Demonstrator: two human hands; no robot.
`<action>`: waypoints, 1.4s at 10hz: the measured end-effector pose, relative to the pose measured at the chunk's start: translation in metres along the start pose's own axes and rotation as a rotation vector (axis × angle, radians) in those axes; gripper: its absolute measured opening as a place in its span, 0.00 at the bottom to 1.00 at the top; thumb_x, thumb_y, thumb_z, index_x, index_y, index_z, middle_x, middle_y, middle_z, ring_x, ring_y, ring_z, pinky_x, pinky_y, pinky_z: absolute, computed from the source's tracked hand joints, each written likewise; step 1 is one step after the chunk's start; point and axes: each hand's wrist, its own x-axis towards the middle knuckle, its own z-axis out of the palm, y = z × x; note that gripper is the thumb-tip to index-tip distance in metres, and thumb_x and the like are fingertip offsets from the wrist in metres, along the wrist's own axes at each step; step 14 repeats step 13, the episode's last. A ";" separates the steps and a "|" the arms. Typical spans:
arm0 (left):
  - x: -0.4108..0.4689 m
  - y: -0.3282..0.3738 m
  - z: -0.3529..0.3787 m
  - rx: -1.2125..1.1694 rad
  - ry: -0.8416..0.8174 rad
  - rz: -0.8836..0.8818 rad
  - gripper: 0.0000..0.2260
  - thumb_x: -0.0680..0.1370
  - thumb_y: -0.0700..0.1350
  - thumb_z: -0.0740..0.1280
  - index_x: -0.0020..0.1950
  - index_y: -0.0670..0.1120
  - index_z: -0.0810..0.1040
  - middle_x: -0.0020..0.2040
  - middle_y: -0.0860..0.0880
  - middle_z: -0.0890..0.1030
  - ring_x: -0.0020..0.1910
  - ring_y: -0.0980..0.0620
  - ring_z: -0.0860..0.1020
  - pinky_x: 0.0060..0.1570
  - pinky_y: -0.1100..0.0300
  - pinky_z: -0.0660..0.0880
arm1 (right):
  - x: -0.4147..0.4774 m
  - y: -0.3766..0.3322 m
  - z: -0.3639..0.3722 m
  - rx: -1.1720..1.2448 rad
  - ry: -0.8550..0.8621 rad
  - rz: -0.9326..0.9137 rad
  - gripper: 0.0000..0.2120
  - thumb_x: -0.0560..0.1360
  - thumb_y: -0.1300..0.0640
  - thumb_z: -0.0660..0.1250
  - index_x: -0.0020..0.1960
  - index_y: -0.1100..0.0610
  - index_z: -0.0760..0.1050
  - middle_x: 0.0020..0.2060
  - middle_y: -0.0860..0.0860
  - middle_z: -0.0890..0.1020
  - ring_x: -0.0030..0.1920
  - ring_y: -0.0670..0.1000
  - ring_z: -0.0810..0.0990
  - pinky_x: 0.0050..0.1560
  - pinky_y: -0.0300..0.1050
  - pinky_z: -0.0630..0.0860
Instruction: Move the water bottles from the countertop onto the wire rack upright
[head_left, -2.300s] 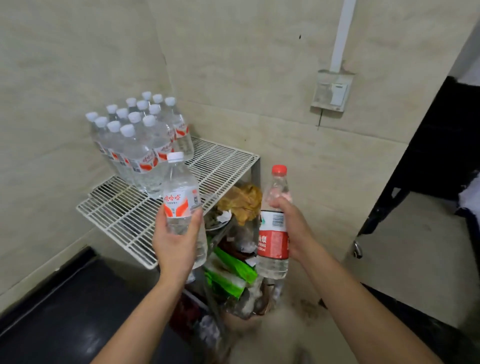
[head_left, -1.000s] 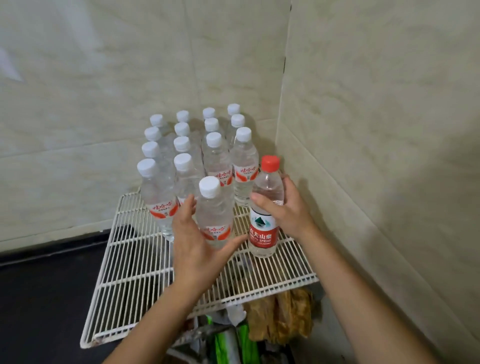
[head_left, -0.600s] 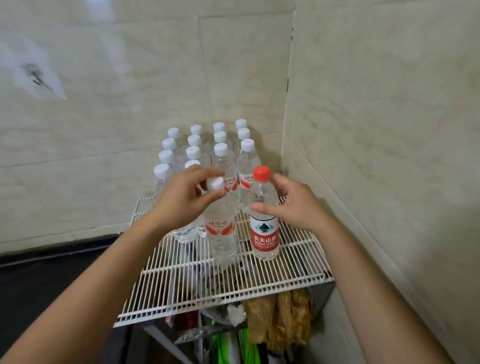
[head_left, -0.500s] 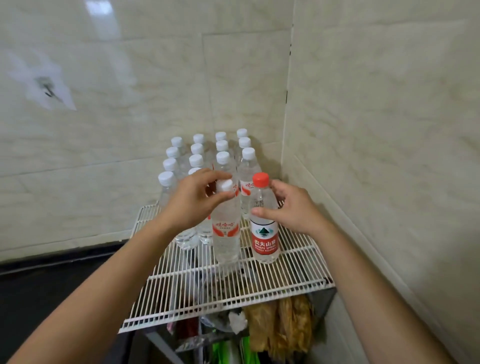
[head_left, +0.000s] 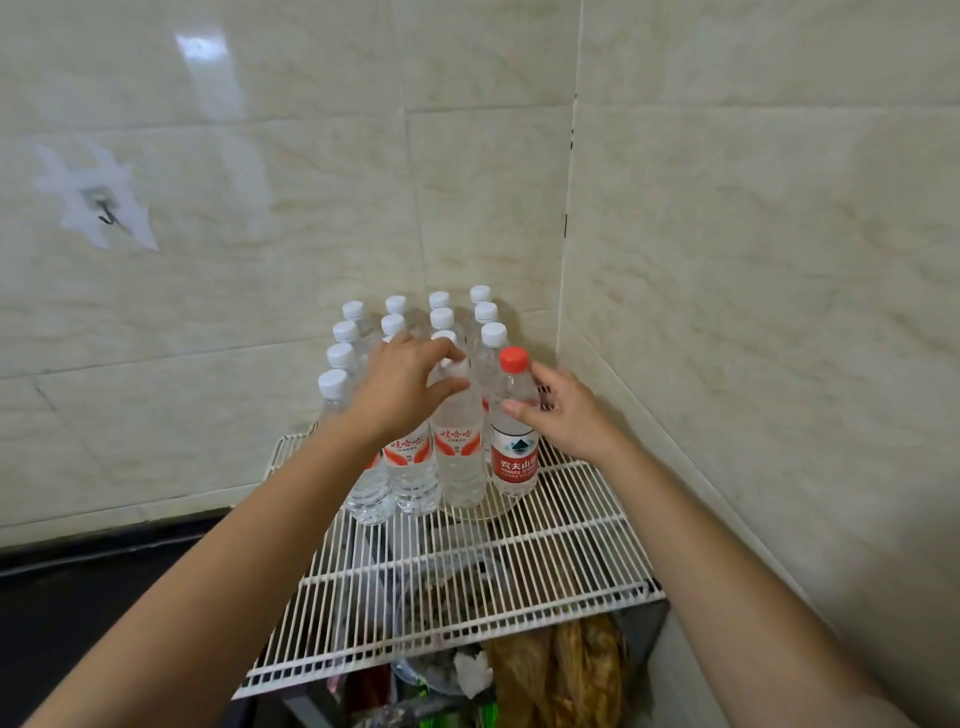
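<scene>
A white wire rack (head_left: 545, 551) stands in the tiled corner. Several clear white-capped water bottles (head_left: 358, 332) stand upright in rows at its back. My left hand (head_left: 400, 389) grips the neck of the front white-capped bottle (head_left: 460, 457), which stands upright on the rack and closes up against the row. Right beside it stands a red-capped bottle with a red label (head_left: 514, 447). My right hand (head_left: 563, 415) holds that bottle at its shoulder, fingers curled around it. The left hand hides the cap of its bottle.
Tiled walls close the rack in at the back and right. Under the rack lie bags and packets (head_left: 561, 670), brown and green. A dark floor strip (head_left: 93, 587) runs at the left. A small hook (head_left: 106, 213) sticks to the left wall.
The white-capped bottle under my left hand has slid back against the row. The red-capped bottle stays upright in my right hand. The view has pulled back and tilted down.
</scene>
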 end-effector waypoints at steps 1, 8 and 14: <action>-0.002 -0.005 0.001 0.042 -0.025 -0.017 0.18 0.75 0.56 0.72 0.63 0.53 0.78 0.54 0.52 0.83 0.54 0.47 0.76 0.56 0.49 0.66 | -0.005 0.013 0.006 -0.168 -0.057 0.092 0.42 0.67 0.49 0.81 0.76 0.42 0.64 0.63 0.40 0.75 0.61 0.44 0.75 0.63 0.46 0.72; -0.001 -0.010 0.013 -0.053 0.058 -0.112 0.20 0.72 0.54 0.76 0.62 0.49 0.79 0.53 0.52 0.82 0.50 0.52 0.73 0.58 0.46 0.70 | -0.018 0.060 0.055 -0.074 0.010 0.179 0.39 0.74 0.55 0.76 0.79 0.49 0.59 0.74 0.49 0.73 0.73 0.52 0.73 0.72 0.58 0.72; -0.049 0.014 0.013 0.143 0.254 0.057 0.22 0.78 0.58 0.64 0.68 0.47 0.75 0.66 0.45 0.76 0.64 0.44 0.72 0.61 0.47 0.69 | -0.029 0.063 0.054 -0.206 0.103 0.186 0.44 0.74 0.46 0.75 0.82 0.48 0.54 0.77 0.50 0.68 0.76 0.54 0.68 0.74 0.60 0.68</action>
